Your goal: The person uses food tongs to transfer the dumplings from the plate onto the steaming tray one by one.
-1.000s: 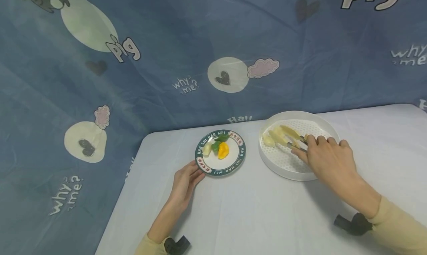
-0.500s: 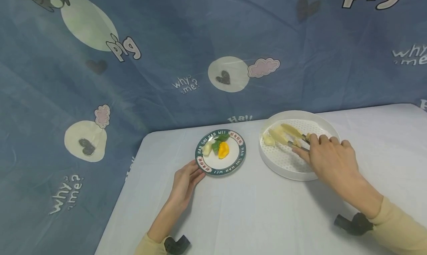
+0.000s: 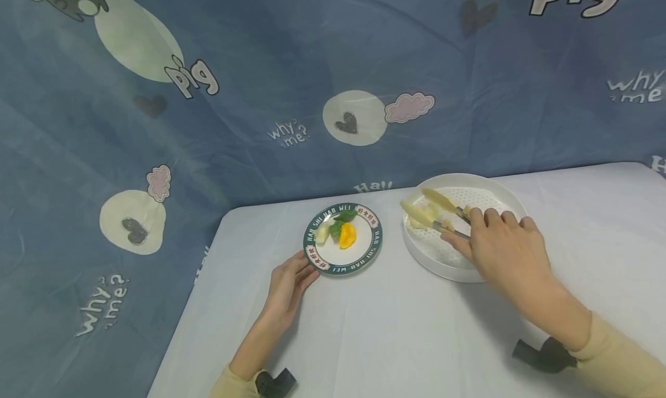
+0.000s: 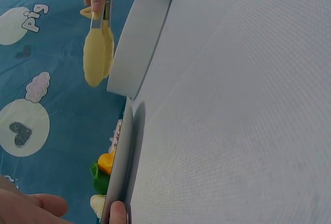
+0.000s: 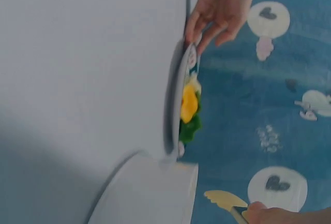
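Working this rig from afar, I see a person's right hand [image 3: 507,247] grasping a pair of tongs [image 3: 439,199], metal at the grip and yellow at the tips, above a round white tray [image 3: 426,264]. The tongs reach leftward and ahead of that grip, their tips parted; both wrist views put the tips higher than the tray's rim. Beneath the tips, on the tray's perforated floor, lie pale yellowish pieces [image 3: 416,224], partly hidden by the tongs. Well to the left of the tongs grip, the left hand [image 3: 287,285] touches the near left edge of a small plate [image 3: 364,239], its fingertips at the rim (whether they pinch it or merely rest against it, I cannot tell). The plate, ringed in dark green with white lettering, sits on the white table [image 3: 385,328] ahead and to the right of the left hand, apart from the tray in the head view. On it, just past those fingertips, are a pale piece [image 3: 322,232], a yellow pepper-like piece [image 3: 347,235] and green pepper-like pieces [image 3: 336,230], clustered close together. Pale yellow sleeves [image 3: 619,352] cover the arms behind both hands, a dark device [image 3: 548,354] at each wrist, and beyond the table hangs a blue printed cloth [image 3: 250,68].
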`<state>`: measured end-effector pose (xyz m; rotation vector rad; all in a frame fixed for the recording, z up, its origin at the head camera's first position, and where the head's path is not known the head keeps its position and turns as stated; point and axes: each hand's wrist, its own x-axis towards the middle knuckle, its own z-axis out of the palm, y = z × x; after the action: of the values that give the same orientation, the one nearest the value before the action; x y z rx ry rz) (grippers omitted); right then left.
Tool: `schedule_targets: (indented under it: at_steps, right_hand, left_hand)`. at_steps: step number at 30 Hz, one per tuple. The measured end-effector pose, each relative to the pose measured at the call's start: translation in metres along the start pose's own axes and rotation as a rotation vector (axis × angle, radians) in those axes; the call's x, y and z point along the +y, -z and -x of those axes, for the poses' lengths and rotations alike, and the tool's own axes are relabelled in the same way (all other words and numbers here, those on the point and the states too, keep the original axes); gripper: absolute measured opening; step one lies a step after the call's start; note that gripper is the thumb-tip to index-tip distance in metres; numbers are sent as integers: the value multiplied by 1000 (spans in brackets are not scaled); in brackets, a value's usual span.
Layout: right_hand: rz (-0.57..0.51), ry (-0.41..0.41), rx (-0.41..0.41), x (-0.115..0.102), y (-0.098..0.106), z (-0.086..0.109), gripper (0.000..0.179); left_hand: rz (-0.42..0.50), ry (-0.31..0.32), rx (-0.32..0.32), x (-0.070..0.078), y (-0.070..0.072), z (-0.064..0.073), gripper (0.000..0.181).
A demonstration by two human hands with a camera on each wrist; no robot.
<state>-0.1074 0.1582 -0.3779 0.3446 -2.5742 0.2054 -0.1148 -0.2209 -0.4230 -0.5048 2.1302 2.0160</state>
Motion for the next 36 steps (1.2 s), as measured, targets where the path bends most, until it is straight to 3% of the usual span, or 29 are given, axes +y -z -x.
schedule_targets:
  at_steps: [4, 11, 17, 20, 27, 36]
  right_hand:
    - [2, 24, 15, -10, -1, -1, 105]
    - [9, 83, 72, -27, -4, -1, 92]
    - [16, 89, -63, -44, -1, -3, 65]
    - [22, 91, -128, -54, -1, -5, 62]
    - [34, 119, -183, -75, -11, -9, 64]
    - [55, 158, -197, -97, -29, -13, 66]
  left_hand:
    - [-1, 1, 6, 0, 0, 0, 58]
    - [2, 5, 5, 0, 0, 1, 58]
    - [6, 2, 10, 0, 0, 0, 59]
    - [5, 2, 7, 0, 0, 0, 59]
    - [3, 5, 4, 0, 1, -1, 60]
    - [13, 4, 3, -1, 0, -2, 60]
